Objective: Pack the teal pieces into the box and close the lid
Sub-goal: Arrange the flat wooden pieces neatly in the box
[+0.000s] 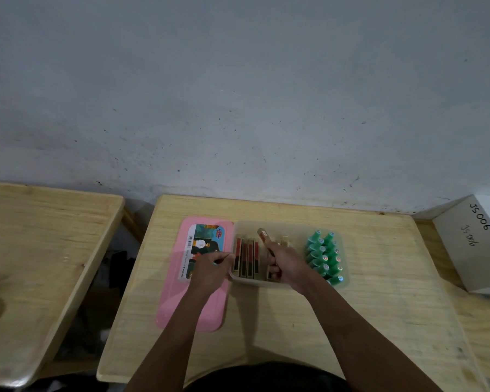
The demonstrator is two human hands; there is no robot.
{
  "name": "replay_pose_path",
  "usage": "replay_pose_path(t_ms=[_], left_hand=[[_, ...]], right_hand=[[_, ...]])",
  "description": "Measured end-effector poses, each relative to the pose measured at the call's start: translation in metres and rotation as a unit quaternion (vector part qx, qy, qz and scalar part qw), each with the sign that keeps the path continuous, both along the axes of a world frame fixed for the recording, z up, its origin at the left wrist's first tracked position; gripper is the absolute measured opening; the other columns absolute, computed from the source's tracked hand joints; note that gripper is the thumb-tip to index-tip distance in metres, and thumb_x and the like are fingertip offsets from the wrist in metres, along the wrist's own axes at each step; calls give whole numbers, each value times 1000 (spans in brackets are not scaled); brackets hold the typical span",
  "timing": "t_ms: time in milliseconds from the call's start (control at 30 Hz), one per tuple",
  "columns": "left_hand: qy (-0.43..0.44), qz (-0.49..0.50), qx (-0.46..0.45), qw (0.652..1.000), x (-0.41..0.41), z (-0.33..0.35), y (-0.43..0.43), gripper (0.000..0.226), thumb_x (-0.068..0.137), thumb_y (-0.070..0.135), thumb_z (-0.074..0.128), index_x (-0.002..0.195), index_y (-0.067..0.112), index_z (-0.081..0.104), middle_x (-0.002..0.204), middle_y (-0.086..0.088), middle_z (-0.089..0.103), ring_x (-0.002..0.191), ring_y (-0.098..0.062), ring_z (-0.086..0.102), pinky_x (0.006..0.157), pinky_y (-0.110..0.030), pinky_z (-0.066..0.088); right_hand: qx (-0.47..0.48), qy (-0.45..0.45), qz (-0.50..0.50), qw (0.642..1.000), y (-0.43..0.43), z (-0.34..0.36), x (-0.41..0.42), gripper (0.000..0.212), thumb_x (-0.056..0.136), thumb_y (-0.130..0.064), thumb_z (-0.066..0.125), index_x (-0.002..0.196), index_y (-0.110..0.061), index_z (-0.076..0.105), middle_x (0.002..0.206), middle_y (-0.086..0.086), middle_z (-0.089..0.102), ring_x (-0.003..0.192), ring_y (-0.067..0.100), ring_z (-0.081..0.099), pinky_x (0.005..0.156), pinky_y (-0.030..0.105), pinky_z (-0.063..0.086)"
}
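A translucent plastic box (292, 228) sits on the wooden table. Several teal pieces (325, 257) stand packed in two rows at its right end. Several flat red-and-gold sticks (247, 257) lie side by side at its left end. My right hand (287, 267) is inside the box and grips a red-and-gold stick (264, 236) tilted upward. My left hand (210, 271) rests at the box's left rim, its fingers pinching a small thin object I cannot identify. The pink lid (178, 301) lies flat to the left of the box, partly under my left hand.
A white cardboard box (474, 244) marked with handwriting stands at the table's right edge. A second wooden table (40, 244) is to the left across a dark gap. A grey wall rises just behind the table.
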State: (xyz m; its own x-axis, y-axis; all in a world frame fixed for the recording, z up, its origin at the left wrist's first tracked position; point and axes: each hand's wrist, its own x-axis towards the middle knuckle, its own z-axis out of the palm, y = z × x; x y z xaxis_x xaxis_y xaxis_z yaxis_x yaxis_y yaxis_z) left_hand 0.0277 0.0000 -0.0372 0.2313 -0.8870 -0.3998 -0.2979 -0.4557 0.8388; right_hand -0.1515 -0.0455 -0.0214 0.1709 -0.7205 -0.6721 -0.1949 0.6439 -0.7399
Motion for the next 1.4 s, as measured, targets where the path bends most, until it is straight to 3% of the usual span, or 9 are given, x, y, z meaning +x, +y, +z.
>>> replay_pose_path(t_ms=[100,400,533,600,767,900,1033,1200,1400], left_hand=[[-3,-1,-4,1000,0,-1,0,24,91,20,58,110,9,67,83,7,62,72,-7,59,57,-15,44],[-1,1,-2,1000,2,-4,-1,24,90,24,60,108,10,68,85,5,64,82,-13,61,69,-25,48],[-14,3,-15,1000,1,-3,-1,24,90,24,61,108,11,69,92,4,65,87,-8,58,66,-15,42],[-21,5,-19,1000,1,-3,-1,25,90,25,61,109,11,69,94,3,65,91,-9,57,68,-12,41],[-18,5,-22,1000,2,-5,-1,26,89,24,62,110,10,69,93,1,66,94,-15,61,81,-25,49],[-15,7,-20,1000,2,-6,-1,26,89,25,62,109,11,69,94,0,66,96,-16,62,86,-29,51],[-15,9,-23,1000,2,-9,-1,26,89,26,62,110,12,69,98,-1,69,95,-14,61,81,-25,49],[-18,4,-23,1000,1,-9,-1,26,90,25,61,111,11,68,95,2,66,92,-12,60,70,-16,44],[-5,8,-31,999,1,-9,-1,25,90,20,61,110,9,68,93,3,65,86,-7,59,68,-10,42]], right_hand=[[-15,-3,-3,1000,2,-1,-1,27,100,-34,45,92,-12,60,63,-3,48,58,11,44,55,26,37],[-32,91,28,995,-5,-19,13,38,99,-40,44,88,-10,64,66,3,51,58,14,46,56,28,39],[-88,213,92,969,-10,-29,32,51,97,-44,47,81,0,67,77,15,66,67,23,56,65,31,41],[-116,264,118,950,-10,-33,39,50,97,-39,47,87,4,71,85,17,72,71,24,63,67,31,46],[-172,323,117,923,-2,-33,52,23,87,-38,56,86,-15,61,73,1,62,71,20,61,55,27,38],[-175,345,149,910,-1,-34,53,28,89,-37,58,74,-14,63,58,-2,52,61,19,54,53,26,38],[-207,376,191,883,-4,-32,51,37,94,-38,54,80,-10,74,64,1,59,60,15,55,49,23,36],[-214,416,155,870,-6,-26,30,26,92,-38,50,90,-27,75,86,-6,72,77,14,66,68,28,52],[-185,478,136,848,-9,-25,-10,24,90,-33,48,99,-24,68,99,-2,69,89,23,67,77,35,55]])
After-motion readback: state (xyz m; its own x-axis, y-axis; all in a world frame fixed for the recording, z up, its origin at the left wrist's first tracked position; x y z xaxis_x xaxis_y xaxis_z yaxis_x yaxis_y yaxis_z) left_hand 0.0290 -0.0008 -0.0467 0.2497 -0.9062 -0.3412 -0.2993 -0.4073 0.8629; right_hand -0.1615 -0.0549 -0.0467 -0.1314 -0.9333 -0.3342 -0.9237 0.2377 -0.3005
